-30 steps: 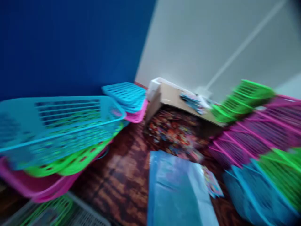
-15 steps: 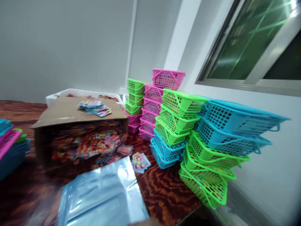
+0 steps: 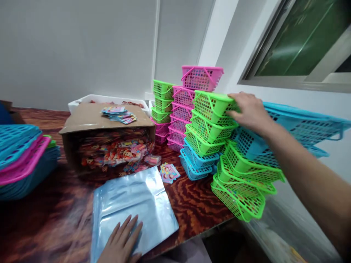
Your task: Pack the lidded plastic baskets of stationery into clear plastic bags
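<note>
My left hand (image 3: 122, 239) lies flat with fingers spread on a stack of shiny silver-blue plastic bags (image 3: 137, 204) at the table's front edge. My right hand (image 3: 249, 109) reaches across from the right to the top green basket (image 3: 210, 106) of a stack. Its fingers are over the basket's right rim corner, with the thumb lower against the side. The forearm passes in front of blue baskets (image 3: 304, 124) piled on the right, hiding part of them. Small packets show through the holes of some baskets.
An open cardboard box (image 3: 82, 120) of colourful packets lies on its side, with cards (image 3: 119, 114) on top. More cards (image 3: 168, 172) lie beside the bags. Pink baskets (image 3: 203, 78) stand behind; nested baskets (image 3: 22, 160) sit at left. A white foam box (image 3: 109, 98) is at the back.
Both hands have come into fuller view: the left now rests on the bags, the right has reached to the green basket. The view has shifted, bringing in more of the nested baskets at left.
</note>
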Motion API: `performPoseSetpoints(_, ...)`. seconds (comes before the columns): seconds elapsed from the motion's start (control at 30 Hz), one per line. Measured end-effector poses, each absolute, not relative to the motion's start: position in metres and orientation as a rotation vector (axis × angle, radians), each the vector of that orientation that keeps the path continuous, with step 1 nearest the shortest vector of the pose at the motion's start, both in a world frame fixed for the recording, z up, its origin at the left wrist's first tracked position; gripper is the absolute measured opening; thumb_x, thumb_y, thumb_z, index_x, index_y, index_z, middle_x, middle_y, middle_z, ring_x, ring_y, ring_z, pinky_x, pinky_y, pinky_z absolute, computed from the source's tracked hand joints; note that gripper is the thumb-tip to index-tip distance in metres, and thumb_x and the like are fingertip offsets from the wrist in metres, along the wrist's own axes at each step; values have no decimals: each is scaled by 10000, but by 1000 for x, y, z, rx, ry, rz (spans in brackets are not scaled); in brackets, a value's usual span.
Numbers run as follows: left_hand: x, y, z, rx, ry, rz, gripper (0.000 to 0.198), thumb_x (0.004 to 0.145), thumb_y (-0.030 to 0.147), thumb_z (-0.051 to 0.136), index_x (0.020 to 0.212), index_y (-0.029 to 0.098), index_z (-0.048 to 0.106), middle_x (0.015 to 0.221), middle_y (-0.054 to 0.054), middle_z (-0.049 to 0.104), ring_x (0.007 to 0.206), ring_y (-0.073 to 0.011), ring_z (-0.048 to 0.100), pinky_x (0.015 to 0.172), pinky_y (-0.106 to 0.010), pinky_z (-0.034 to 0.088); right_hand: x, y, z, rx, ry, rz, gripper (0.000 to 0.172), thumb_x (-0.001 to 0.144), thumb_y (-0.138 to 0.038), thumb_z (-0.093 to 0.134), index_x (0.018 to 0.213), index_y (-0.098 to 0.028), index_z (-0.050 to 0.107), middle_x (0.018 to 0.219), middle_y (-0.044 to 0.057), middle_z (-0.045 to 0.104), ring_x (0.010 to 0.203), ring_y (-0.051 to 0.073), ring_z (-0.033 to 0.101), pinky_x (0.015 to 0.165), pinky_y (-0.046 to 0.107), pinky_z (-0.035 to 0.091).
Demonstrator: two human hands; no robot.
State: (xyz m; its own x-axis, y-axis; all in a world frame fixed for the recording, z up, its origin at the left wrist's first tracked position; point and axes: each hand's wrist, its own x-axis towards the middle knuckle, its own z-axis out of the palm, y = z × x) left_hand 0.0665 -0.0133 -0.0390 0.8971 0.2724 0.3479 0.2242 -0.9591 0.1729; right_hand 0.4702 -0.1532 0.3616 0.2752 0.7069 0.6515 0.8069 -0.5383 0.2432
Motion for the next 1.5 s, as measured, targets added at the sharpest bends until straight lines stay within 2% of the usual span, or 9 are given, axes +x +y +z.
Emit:
performPoseSetpoints(0.17, 60, -13, -60, 3000, 441, 604, 504, 942, 444, 502, 1428, 310, 498, 1494, -73, 469, 1348, -310, 482, 1061, -491, 460, 493, -150, 383, -2435, -1553, -889, 626, 909, -483, 462, 1305, -8, 555, 1255, 112, 640, 1148, 119, 558, 866, 251, 352)
performPoseSetpoints(0.4, 60, -12, -68, 2828, 492, 546, 454, 918, 464, 528, 1348, 328, 587, 1465, -69, 514, 1357, -310, 471, 1100, -507, 407, 485, -148, 391, -2551, -1621, -1158, 619, 939, -514, 383, 1296, -45, 571, 1184, 116, 679, 1069, 128, 602, 731, 298, 321)
performPoseSetpoints(0.67, 176, -3, 102, 1472, 345, 473, 501, 862, 548, 613, 1241, 223, 660, 1326, -117, 629, 1246, -340, 560, 1059, -490, 432, 466, -135, 408, -2433, -1652, -1335, 534, 956, -522, 416, 1155, -123, 711, 1048, 107, 739, 825, 107, 623, 642, 291, 296)
performPoseSetpoints(0.8, 271, 5, 202, 886, 0, 256, 704, 916, 596, 500, 1414, 103, 431, 1307, -249, 582, 1101, -326, 649, 982, -506, 483, 464, -131, 422, -2362, -1724, -1407, 522, 961, -536, 427, 1087, -137, 739, 974, 93, 748, 776, 124, 605, 631, 287, 315)
performPoseSetpoints(0.9, 312, 6, 244, 724, -71, 219, 862, 898, 682, 428, 1536, 167, 161, 1457, -265, 414, 1151, -367, 621, 973, -550, 477, 456, -130, 424, -2257, -1839, -1433, 665, 962, -633, 299, 1069, -151, 743, 963, 91, 747, 760, 141, 614, 615, 294, 326)
performPoseSetpoints(1.1, 327, 8, 282, 647, -296, 301, 878, 845, 753, 454, 1519, 231, 246, 1518, -203, 362, 1312, -406, 468, 998, -668, 387, 427, -134, 409, -1885, -2170, -1547, 699, 986, -635, 163, 1138, -221, 705, 1087, 74, 733, 876, 192, 657, 614, 324, 372)
performPoseSetpoints(1.3, 335, 81, 278, 825, -43, 284, 938, 812, 716, 552, 1471, 86, 332, 1386, -300, 469, 1271, -449, 485, 924, -629, 468, 424, -138, 404, -1842, -2043, -1707, 632, 997, -600, 197, 971, -229, 708, 909, 40, 741, 816, 231, 673, 526, 341, 388)
performPoseSetpoints(1.43, 337, 145, 270, 575, -63, 576, 794, 871, 744, 384, 1428, 179, 397, 1347, -204, 528, 1234, -400, 532, 859, -572, 542, 431, -145, 403, -1851, -1882, -1678, 578, 1001, -584, 224, 907, -252, 688, 899, 20, 739, 785, 228, 685, 519, 341, 417)
performPoseSetpoints(1.5, 343, 161, 266, 489, -4, 646, 636, 901, 638, 470, 1394, 237, 438, 1326, -168, 539, 1205, -358, 567, 829, -500, 580, 433, -146, 401, -1841, -1875, -1663, 568, 1008, -561, 219, 912, -252, 687, 922, 19, 743, 814, 234, 693, 547, 351, 442)
